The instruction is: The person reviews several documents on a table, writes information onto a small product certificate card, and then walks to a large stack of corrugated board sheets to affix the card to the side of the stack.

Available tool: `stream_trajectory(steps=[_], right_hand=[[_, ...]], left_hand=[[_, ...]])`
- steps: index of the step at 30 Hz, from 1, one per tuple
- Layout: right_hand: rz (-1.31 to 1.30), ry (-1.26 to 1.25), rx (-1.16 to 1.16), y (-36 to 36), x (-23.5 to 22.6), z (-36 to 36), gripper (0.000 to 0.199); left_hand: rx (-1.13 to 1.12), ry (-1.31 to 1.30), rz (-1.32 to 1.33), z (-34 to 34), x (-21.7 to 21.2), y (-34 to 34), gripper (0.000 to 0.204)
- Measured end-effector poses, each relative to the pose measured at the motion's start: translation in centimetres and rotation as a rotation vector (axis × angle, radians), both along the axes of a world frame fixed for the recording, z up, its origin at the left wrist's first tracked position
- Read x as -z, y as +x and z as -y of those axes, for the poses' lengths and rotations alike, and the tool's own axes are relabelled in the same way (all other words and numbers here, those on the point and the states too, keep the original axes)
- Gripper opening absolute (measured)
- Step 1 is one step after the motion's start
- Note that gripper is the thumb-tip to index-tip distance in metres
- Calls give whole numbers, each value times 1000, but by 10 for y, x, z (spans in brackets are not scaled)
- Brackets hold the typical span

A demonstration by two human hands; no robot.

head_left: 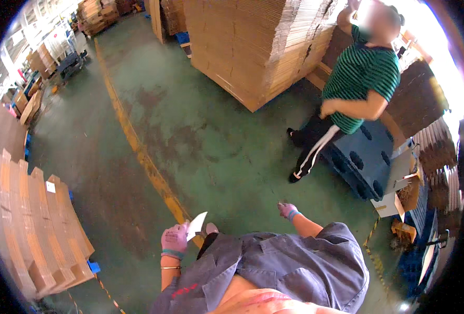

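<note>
My left hand, in a pink-purple glove with a grey-green cuff, is closed on a small white sheet of paper. The paper sticks out from the thumb side, over the yellow floor line. My right hand, gloved alike, hangs out to the right above the green floor. Its fingers look curled together; whatever they hold, if anything, is too small to name. Neither hand touches any of the stacks around me.
A tall stack of flat cardboard stands ahead. A person in a green striped shirt is at its right, near a dark plastic pallet. Taped cartons are stacked at left. A yellow line crosses the green floor.
</note>
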State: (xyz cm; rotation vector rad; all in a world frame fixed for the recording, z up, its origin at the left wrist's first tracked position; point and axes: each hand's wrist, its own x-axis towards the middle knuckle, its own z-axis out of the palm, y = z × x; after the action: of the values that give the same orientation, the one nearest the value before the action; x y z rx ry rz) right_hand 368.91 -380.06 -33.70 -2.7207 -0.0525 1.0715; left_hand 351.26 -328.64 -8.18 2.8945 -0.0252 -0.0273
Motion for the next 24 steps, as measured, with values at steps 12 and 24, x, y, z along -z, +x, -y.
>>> stream_trajectory(steps=[12,24], right_hand=[[-15,357,284,152,-145,-194,60],[-20,427,581,365,-100,-137,61]], left_hand=[[327,-74,-45,-49,2,220,35],[561,-4,-86,25,3,534,44]])
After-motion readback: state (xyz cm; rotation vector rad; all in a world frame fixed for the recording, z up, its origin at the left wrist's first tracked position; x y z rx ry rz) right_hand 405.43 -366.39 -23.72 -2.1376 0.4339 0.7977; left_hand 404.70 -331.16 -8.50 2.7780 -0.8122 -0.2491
